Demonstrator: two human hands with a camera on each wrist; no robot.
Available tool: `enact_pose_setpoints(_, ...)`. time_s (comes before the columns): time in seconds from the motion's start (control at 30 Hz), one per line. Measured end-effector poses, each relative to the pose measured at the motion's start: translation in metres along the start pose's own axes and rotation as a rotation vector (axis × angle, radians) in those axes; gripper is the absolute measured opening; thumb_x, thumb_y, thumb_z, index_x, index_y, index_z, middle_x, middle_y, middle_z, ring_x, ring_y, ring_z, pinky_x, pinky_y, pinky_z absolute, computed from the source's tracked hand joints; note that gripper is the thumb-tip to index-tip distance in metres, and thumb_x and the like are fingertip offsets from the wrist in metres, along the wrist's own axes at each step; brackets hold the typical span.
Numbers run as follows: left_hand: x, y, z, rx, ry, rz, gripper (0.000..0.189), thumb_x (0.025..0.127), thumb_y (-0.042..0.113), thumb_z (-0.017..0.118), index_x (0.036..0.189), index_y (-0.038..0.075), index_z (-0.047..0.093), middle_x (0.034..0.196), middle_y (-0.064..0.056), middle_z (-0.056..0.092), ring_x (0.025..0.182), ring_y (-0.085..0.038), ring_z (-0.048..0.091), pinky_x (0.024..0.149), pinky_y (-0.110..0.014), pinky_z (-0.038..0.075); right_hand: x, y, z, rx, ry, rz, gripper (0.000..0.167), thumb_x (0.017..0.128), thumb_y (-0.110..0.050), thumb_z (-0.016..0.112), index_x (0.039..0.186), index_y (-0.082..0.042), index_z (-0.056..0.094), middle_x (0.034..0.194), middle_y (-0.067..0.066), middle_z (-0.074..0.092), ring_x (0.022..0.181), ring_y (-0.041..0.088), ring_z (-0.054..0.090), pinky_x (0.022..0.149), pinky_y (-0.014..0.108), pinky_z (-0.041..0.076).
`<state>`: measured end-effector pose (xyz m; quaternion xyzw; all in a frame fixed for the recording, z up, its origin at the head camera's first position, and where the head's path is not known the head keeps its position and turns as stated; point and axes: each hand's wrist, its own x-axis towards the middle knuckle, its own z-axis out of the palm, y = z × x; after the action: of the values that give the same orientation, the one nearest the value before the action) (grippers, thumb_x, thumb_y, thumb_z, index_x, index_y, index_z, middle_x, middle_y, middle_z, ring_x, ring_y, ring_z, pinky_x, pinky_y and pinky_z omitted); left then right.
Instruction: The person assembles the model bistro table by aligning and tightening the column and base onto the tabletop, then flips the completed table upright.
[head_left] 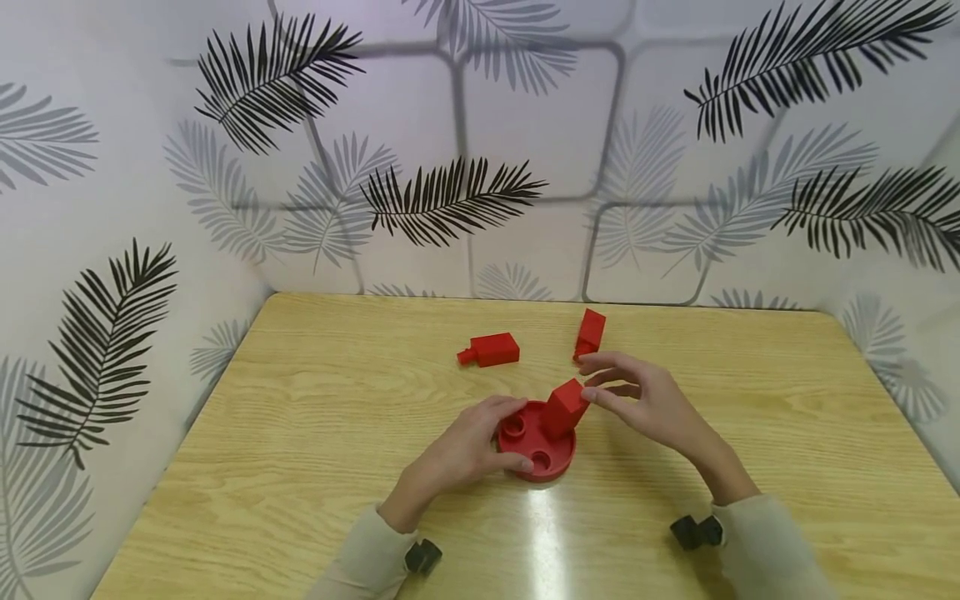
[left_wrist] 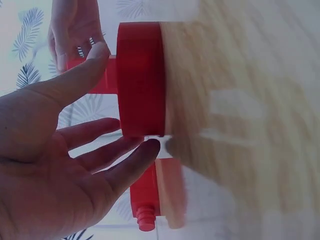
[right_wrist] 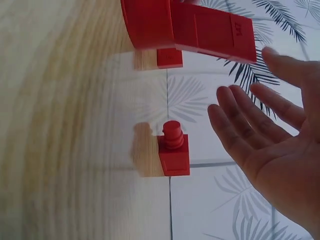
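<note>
The left hand pinches the round base on the worktop; the right hand, fingers loosely spread, hovers beside the block standing at its far right, probably light and stiff, best held by its flat sides.

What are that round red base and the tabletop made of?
The round red base looks like plastic with a satin finish: its colour is even and its surface smooth. The tabletop seems to be wood or wood-print laminate, somewhat glossy: grain shows, and a bright light streak reflects off it.
</note>
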<state>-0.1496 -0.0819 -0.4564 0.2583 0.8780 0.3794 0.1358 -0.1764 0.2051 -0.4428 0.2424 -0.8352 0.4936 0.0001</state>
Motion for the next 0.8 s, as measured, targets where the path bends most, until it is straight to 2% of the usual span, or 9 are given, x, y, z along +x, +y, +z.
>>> enact_pose_setpoints(0.07,0.0,0.004,0.0,-0.004,0.035,0.0,0.075,0.088,0.03,0.084,0.151,0.007,0.05,0.144,-0.009,0.054,0.13,-0.025,0.052,0.106,-0.04,0.05,0.003,0.001,-0.004,-0.014,0.039,0.001,0.036,0.095,-0.014,0.075,0.129,-0.01,0.066,0.122,0.006,0.07,0.106,0.023,0.069,0.089,0.038,0.06)
enact_pose_setpoints(0.17,0.003,0.012,0.002,-0.029,0.125,0.022,0.068,0.09,0.029,0.082,0.148,0.008,0.054,0.141,-0.009,0.058,0.128,-0.025,0.054,0.105,-0.041,0.051,0.01,0.005,-0.011,-0.061,0.095,0.019,0.035,0.097,-0.015,0.074,0.13,-0.009,0.065,0.12,0.009,0.07,0.107,0.026,0.069,0.088,0.036,0.06)
enact_pose_setpoints(0.3,0.01,0.022,0.011,-0.087,0.26,0.054,0.056,0.091,0.025,0.081,0.14,0.008,0.061,0.133,-0.01,0.064,0.122,-0.025,0.06,0.101,-0.039,0.054,0.024,0.015,-0.018,-0.121,0.159,0.052,0.038,0.098,-0.016,0.072,0.133,-0.003,0.063,0.12,0.017,0.069,0.107,0.032,0.069,0.088,0.042,0.06)
enact_pose_setpoints(0.43,0.019,0.033,0.022,-0.159,0.345,0.067,0.049,0.09,0.023,0.082,0.134,0.007,0.066,0.125,-0.008,0.066,0.113,-0.023,0.064,0.093,-0.034,0.058,0.039,0.025,-0.023,-0.171,0.202,0.079,0.041,0.097,-0.014,0.073,0.134,0.0,0.061,0.121,0.023,0.067,0.107,0.037,0.068,0.089,0.051,0.058)
enact_pose_setpoints(0.57,0.027,0.042,0.032,-0.194,0.402,0.079,0.047,0.089,0.021,0.083,0.131,0.007,0.068,0.122,-0.006,0.066,0.107,-0.02,0.066,0.088,-0.028,0.058,0.052,0.037,-0.026,-0.192,0.196,0.115,0.046,0.096,-0.015,0.074,0.137,0.001,0.059,0.126,0.027,0.064,0.111,0.043,0.066,0.092,0.057,0.056)
enact_pose_setpoints(0.8,0.033,0.042,0.038,-0.169,0.459,0.083,0.04,0.088,0.016,0.084,0.125,0.01,0.07,0.116,-0.003,0.068,0.101,-0.014,0.067,0.085,-0.022,0.057,0.067,0.052,-0.028,-0.174,0.106,0.205,0.059,0.095,-0.018,0.076,0.145,0.003,0.051,0.141,0.028,0.055,0.127,0.048,0.056,0.096,0.06,0.053)
